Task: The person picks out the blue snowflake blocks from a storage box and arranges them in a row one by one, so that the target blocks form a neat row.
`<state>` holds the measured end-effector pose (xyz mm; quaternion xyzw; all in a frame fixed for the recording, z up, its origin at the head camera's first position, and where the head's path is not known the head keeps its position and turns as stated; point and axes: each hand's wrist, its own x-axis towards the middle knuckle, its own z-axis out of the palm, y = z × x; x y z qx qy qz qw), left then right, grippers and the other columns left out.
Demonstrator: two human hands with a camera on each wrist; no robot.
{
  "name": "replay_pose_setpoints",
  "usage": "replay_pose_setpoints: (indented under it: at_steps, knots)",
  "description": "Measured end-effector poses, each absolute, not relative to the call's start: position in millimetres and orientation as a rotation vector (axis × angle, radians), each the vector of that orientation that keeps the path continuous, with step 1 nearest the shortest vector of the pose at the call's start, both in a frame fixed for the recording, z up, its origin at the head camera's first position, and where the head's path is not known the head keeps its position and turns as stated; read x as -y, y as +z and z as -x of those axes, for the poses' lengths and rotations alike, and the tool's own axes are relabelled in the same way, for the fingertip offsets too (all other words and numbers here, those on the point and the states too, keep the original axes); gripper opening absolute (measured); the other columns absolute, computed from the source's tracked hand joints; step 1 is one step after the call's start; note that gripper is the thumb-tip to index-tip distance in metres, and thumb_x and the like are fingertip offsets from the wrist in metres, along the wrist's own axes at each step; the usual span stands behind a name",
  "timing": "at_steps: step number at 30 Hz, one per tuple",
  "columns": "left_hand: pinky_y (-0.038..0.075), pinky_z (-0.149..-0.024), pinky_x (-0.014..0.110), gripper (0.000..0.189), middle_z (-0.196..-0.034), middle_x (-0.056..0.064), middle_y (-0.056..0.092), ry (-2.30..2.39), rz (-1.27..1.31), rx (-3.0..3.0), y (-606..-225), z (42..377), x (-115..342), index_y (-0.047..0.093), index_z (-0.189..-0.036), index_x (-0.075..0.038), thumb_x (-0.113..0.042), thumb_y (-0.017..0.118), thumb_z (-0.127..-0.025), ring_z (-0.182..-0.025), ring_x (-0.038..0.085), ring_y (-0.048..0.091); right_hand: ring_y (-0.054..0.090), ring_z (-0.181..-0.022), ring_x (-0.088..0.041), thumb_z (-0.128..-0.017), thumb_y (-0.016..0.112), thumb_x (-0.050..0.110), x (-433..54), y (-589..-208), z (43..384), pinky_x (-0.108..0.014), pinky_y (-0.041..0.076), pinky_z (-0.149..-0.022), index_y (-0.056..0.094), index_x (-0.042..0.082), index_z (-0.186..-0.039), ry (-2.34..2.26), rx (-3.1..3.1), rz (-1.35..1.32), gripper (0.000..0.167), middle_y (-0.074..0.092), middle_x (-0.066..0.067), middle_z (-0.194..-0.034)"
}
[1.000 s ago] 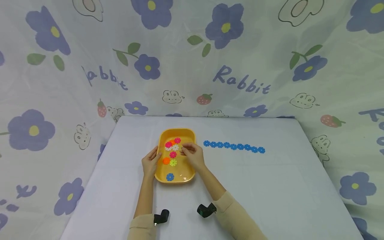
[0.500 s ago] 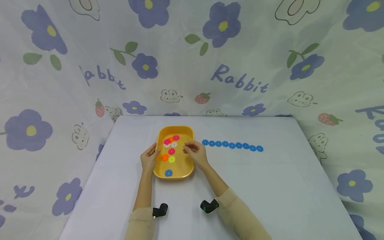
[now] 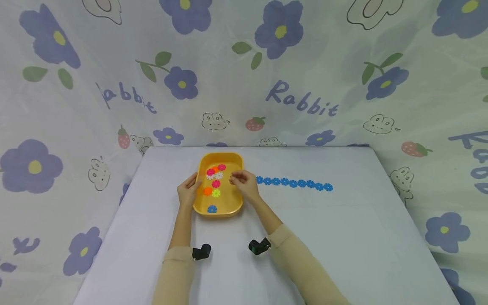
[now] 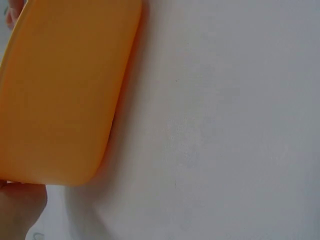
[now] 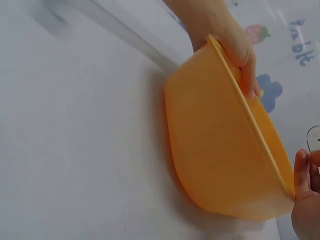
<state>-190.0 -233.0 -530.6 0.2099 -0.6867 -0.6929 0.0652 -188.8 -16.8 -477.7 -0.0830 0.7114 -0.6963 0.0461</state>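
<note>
In the head view, my left hand (image 3: 187,194) grips the left rim of a yellow plastic tray (image 3: 228,203). My right hand (image 3: 245,184) is over the tray's right side, fingers curled and fingertips close together. Anything between those fingertips is too small to make out. Loose flower-shaped plastic discs lie inside: a blue disc (image 3: 212,209) at the near end, a yellow-green disc (image 3: 216,193), an orange disc (image 3: 207,191), and pink and white ones farther back. The right wrist view shows the tray's outer wall (image 5: 215,135), with my left hand (image 5: 225,40) over its rim.
A row of blue flower discs (image 3: 293,183) stretches rightward from behind my right hand across the white tabletop (image 3: 343,237). Printed cloth (image 3: 228,84) hangs behind and at both sides. Small black wrist cameras (image 3: 202,252) are worn at both sleeves.
The tray and both hands have shifted farther from me, and the tray's near edge appears higher in view. The discs keep roughly their places inside it. The head view has drifted slightly.
</note>
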Motion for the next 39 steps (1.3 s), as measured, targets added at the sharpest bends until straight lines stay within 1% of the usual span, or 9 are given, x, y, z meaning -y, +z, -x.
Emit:
replay_pose_setpoints:
  at_steps: [6,11,14,19,21,24,31,36,39]
  knots:
    - [0.043,-0.099,0.023,0.044,-0.135,0.015,0.052,-2.107,-0.621,2.059,-530,197,235,0.053,-0.132,-0.004,-0.008,0.063,-0.09,-0.125,0.02,0.049,0.065,-0.094,-0.035,-0.091,0.058,-0.001,17,-488,201,-0.033,0.056,-0.083,0.059,-0.01,-0.11,-2.169,-2.118,0.257,0.021,0.059,-0.033,-0.109]
    - [0.042,-0.1,0.025,0.044,-0.136,0.015,0.051,-2.096,-0.626,2.063,-529,200,236,0.053,-0.133,-0.003,-0.007,0.062,-0.09,-0.126,0.021,0.048,0.067,-0.092,-0.029,-0.09,0.061,0.002,23,-509,213,-0.028,0.056,-0.081,0.061,-0.006,-0.111,-2.173,-2.155,0.259,0.023,0.062,-0.028,-0.107]
    - [0.042,-0.1,0.025,0.044,-0.136,0.015,0.051,-2.094,-0.625,2.067,-528,202,236,0.053,-0.132,-0.003,-0.007,0.063,-0.09,-0.126,0.021,0.048,0.066,-0.092,-0.023,-0.089,0.063,0.002,28,-514,215,-0.024,0.055,-0.081,0.061,-0.006,-0.113,-1.977,-2.321,0.378,0.025,0.065,-0.021,-0.105]
    - [0.042,-0.099,0.024,0.044,-0.137,0.015,0.05,-2.109,-0.624,2.065,-528,203,236,0.053,-0.133,-0.002,-0.007,0.063,-0.09,-0.126,0.021,0.048,0.063,-0.093,-0.024,-0.086,0.066,0.002,35,-511,213,-0.024,0.054,-0.083,0.062,-0.005,-0.115,-1.6,-2.459,0.638,0.03,0.065,-0.019,-0.109]
    - [0.043,-0.098,0.023,0.044,-0.137,0.016,0.05,-2.117,-0.623,2.062,-528,202,236,0.052,-0.133,-0.002,-0.007,0.062,-0.09,-0.126,0.021,0.048,0.063,-0.094,-0.026,-0.086,0.066,0.001,37,-507,212,-0.025,0.054,-0.084,0.062,-0.006,-0.116,-1.568,-2.422,0.658,0.031,0.065,-0.02,-0.11]
    - [0.044,-0.097,0.022,0.044,-0.137,0.016,0.05,-2.119,-0.619,2.063,-528,201,235,0.052,-0.133,-0.002,-0.007,0.062,-0.09,-0.126,0.022,0.048,0.063,-0.094,-0.023,-0.085,0.067,0.001,40,-504,211,-0.023,0.054,-0.082,0.062,-0.005,-0.117,-1.489,-2.365,0.668,0.033,0.066,-0.017,-0.108]
    - [0.046,-0.094,0.02,0.043,-0.134,0.019,0.052,-2.132,-0.602,1.994,-531,200,235,0.054,-0.131,0.0,-0.004,0.063,-0.089,-0.124,0.024,0.05,0.06,-0.085,-0.012,-0.082,0.069,0.0,57,-508,207,-0.016,0.053,-0.074,0.067,0.006,-0.113,-1.031,-2.302,0.71,0.032,0.067,-0.005,-0.098]
    - [0.046,-0.094,0.019,0.043,-0.134,0.019,0.051,-2.136,-0.605,1.98,-532,201,234,0.053,-0.13,0.001,-0.004,0.063,-0.089,-0.124,0.024,0.05,0.056,-0.081,-0.009,-0.083,0.066,-0.002,68,-515,200,-0.014,0.051,-0.075,0.07,0.011,-0.11,-0.847,-2.304,0.753,0.03,0.066,0.001,-0.092]
    - [0.046,-0.094,0.019,0.043,-0.133,0.019,0.052,-2.133,-0.615,1.971,-531,200,234,0.054,-0.13,0.001,-0.004,0.063,-0.088,-0.124,0.024,0.05,0.054,-0.079,-0.01,-0.084,0.065,-0.002,72,-516,197,-0.013,0.05,-0.075,0.071,0.012,-0.109,-0.82,-2.303,0.752,0.029,0.065,0.002,-0.09]
